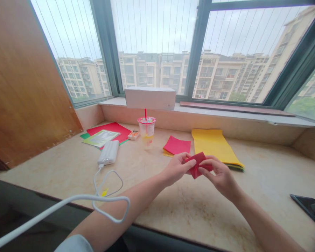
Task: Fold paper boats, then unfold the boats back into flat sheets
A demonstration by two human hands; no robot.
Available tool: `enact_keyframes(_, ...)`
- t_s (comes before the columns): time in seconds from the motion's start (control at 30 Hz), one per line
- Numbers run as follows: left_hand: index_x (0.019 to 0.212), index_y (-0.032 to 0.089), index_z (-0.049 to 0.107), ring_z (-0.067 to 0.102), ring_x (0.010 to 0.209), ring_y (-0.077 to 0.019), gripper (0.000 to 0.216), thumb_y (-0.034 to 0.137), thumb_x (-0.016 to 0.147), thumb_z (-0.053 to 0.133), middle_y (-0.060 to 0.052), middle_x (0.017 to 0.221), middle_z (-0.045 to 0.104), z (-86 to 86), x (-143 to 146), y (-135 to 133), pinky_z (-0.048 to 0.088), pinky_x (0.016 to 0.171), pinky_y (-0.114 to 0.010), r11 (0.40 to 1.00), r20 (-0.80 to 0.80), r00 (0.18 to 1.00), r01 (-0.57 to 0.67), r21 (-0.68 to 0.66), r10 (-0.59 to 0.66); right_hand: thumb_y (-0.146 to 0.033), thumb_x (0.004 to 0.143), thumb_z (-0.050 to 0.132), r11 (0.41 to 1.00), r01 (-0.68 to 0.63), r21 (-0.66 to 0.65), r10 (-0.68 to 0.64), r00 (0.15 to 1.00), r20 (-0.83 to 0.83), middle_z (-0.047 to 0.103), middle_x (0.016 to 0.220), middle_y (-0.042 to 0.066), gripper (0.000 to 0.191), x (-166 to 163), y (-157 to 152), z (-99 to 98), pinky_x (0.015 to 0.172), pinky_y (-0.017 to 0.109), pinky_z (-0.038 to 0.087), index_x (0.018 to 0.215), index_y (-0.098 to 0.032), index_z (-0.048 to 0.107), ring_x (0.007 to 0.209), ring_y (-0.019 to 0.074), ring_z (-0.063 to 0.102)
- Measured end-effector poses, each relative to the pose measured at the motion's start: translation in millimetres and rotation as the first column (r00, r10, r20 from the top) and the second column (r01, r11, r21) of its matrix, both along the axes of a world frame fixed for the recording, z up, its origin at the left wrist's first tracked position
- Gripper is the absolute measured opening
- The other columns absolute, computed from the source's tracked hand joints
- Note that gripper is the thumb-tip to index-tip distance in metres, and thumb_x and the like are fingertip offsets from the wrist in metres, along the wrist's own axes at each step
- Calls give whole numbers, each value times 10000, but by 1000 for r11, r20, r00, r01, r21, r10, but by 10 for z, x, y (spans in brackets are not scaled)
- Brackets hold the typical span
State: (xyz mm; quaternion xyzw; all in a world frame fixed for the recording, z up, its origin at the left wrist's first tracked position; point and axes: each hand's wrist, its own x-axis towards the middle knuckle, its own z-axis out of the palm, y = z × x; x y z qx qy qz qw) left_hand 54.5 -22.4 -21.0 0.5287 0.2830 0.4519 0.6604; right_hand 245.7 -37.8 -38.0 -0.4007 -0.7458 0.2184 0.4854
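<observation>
A small folded piece of red paper point(196, 167) is held up above the counter between both hands. My left hand point(179, 167) pinches its left side, with the thumb lying across the front. On the right side, my right hand point(218, 175) grips it with thumb and fingers closed on the paper. Just behind the hands lies a red paper square point(177, 144) on top of a yellow one point(168, 152). Further right is a stack of yellow paper sheets point(212, 145), with darker green edges showing underneath.
A lidded plastic cup point(147, 131) with a red straw stands behind, next to a small orange-white box point(133, 135). A white power bank point(109, 152) trails a cable point(94, 198) across my left forearm. Red and green sheets point(112, 129) lie back left; a phone point(309, 208) lies right.
</observation>
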Motion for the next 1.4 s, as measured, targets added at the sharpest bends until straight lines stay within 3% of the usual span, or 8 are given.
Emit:
enact_keyframes(0.17,939,138,610,675,700,-169,466,471,686,815,-52,801,698,-51,19,6,522,649,-282,999,-62,998,30,32,-28,-408,812,731,991,13,-137,-39,980,-193,682,924,55,300,-29,33,-119,687,334,559,1002,-241,570,807,223,672)
enact_keyframes(0.4,1013,136,580,693,751,-197,523,407,661,854,-81,858,708,-96,24,28,535,686,-318,991,-33,994,108,81,-106,-425,794,748,983,32,-179,-84,952,-294,681,910,48,365,-58,58,-128,658,328,563,1023,-247,527,782,217,678)
enact_keyframes(0.57,1009,143,562,679,741,-168,478,340,682,850,-70,888,717,-106,30,62,510,673,-281,992,10,999,39,119,-41,-431,814,725,985,4,-174,-63,939,-337,671,896,38,345,-82,63,-96,681,326,559,1030,-251,526,770,202,663)
enact_keyframes(0.8,1111,157,508,696,914,-215,539,308,710,836,-109,1022,725,-31,10,73,506,834,-344,995,97,995,26,91,-35,-419,819,719,980,-39,-193,-61,872,-485,695,899,21,386,-135,62,-15,701,321,566,1081,-261,483,780,189,679)
enact_keyframes(0.9,1161,171,455,699,868,-203,575,320,737,814,-98,980,724,-23,10,60,510,790,-329,995,64,997,43,88,-49,-405,806,734,984,8,-179,-104,838,-536,697,897,8,440,-151,66,8,680,301,566,1131,-265,473,757,174,682)
enact_keyframes(1.0,1148,226,372,687,799,-165,626,267,719,827,-47,973,700,-71,26,53,521,729,-301,988,24,999,-27,149,23,-404,795,741,986,42,-163,-128,813,-568,698,896,4,469,-158,75,19,668,296,567,1155,-269,472,746,170,684)
enact_keyframes(1.2,955,206,442,669,788,-144,351,260,791,748,-17,931,653,-133,26,79,549,676,-264,920,-40,978,-180,348,206,-403,793,744,983,-5,-184,-103,812,-574,724,963,35,499,-161,64,46,678,306,564,1188,-267,472,780,182,694)
enact_keyframes(1.4,958,161,560,682,923,-183,224,266,834,714,-76,1034,679,-121,-11,105,571,836,-336,882,-9,977,-186,433,211,-369,803,749,980,-60,-188,-62,809,-584,745,960,47,670,-180,19,94,596,272,519,1335,-275,352,692,165,687)
